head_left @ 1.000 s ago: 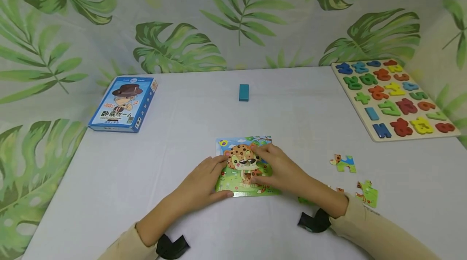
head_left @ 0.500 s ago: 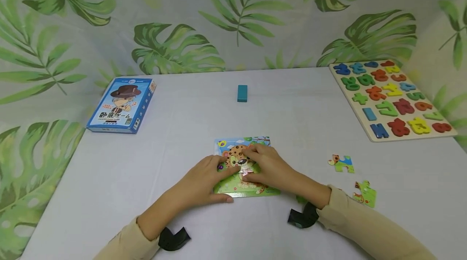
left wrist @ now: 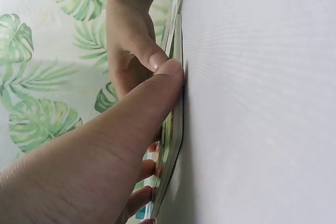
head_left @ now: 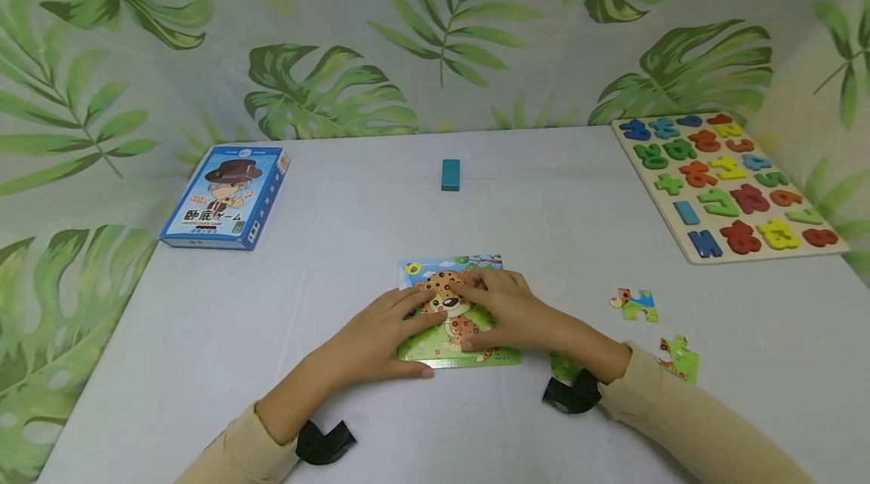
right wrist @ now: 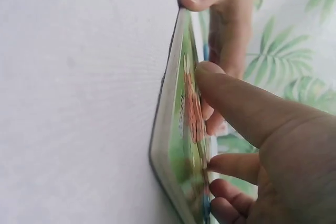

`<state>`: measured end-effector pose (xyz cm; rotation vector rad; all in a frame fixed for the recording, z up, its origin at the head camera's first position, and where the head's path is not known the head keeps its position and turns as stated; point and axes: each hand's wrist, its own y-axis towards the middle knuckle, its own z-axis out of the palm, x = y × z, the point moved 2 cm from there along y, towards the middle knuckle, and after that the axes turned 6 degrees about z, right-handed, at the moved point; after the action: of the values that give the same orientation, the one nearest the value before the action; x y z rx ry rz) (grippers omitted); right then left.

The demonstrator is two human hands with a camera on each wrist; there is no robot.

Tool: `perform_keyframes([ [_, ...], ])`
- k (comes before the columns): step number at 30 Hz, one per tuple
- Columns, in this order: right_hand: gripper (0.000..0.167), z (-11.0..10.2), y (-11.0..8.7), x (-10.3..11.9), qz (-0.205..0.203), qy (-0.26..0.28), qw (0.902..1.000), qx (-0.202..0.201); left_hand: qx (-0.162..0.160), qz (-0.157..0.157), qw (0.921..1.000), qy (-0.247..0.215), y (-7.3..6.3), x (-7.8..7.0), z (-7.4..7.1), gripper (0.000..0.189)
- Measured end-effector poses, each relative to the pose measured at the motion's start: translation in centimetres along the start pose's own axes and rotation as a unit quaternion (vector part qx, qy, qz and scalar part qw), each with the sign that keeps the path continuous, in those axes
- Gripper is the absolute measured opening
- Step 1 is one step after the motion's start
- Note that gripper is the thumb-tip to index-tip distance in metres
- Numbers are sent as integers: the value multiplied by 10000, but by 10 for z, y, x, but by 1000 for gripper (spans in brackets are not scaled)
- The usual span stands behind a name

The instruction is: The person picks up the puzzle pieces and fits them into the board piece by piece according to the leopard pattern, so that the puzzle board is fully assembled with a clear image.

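Far left on the white-clothed table (head_left: 340, 212), I note a blue Undercover Game box (head_left: 220, 197), lying flat and closed up; contents not visible.

Next, the left hand (head_left: 374, 337): thumb at the near edge of the leopard jigsaw (head_left: 458, 329), fingers extended over its left side, nothing gripped. Compared with a second ago, a finger of this hand has come further in across the leopard's face. The jigsaw lies flat at the middle of the table, beneath both hands; a teal block (head_left: 451, 175) sits well beyond it.

The right hand (head_left: 516, 310) has thumb and fingers spread on the picture; I see no piece pinched. Its thumb, up by the leopard's chest half a second ago, now rests lower, near the feet. I judge this to be pressing and settling of pieces. The board looks largely filled, though the hands hide parts.

Further right, two loose jigsaw pieces (head_left: 635, 305) lie apart; a green piece (head_left: 563, 365) is partly hidden below the right wrist. Far right, a wooden number board (head_left: 659, 189) carries rows of coloured numerals and signs.
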<state>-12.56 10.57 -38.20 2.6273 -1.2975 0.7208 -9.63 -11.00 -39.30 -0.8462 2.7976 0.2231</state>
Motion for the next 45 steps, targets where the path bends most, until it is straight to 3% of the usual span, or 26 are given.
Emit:
perform_keyframes([
  [4,78,-4,-7,-7,146,790,9968,23,-27,-26,10000,-85,0,1,1,72],
  [9,74,-21,-25,-19,379,1574,9864,-284,18,-126,9998,-145,1,1,2,74],
  [13,71,-38,-49,-33,400,1582,9830,-846,47,-157,9998,-151,1,2,3,75],
  [19,73,-60,-85,-51,346,1101,9755,-1873,61,-174,9997,-165,1,1,1,75],
  [25,75,-67,-112,-72,904,1050,9640,-2269,86,-221,9995,-218,0,0,0,75],
  [32,75,-59,-130,-95,1373,1234,9561,-2276,86,-244,9994,-213,0,2,2,76],
  [45,71,-45,-138,-120,1773,1202,9634,-1611,79,-229,9994,-237,-1,2,2,75],
])
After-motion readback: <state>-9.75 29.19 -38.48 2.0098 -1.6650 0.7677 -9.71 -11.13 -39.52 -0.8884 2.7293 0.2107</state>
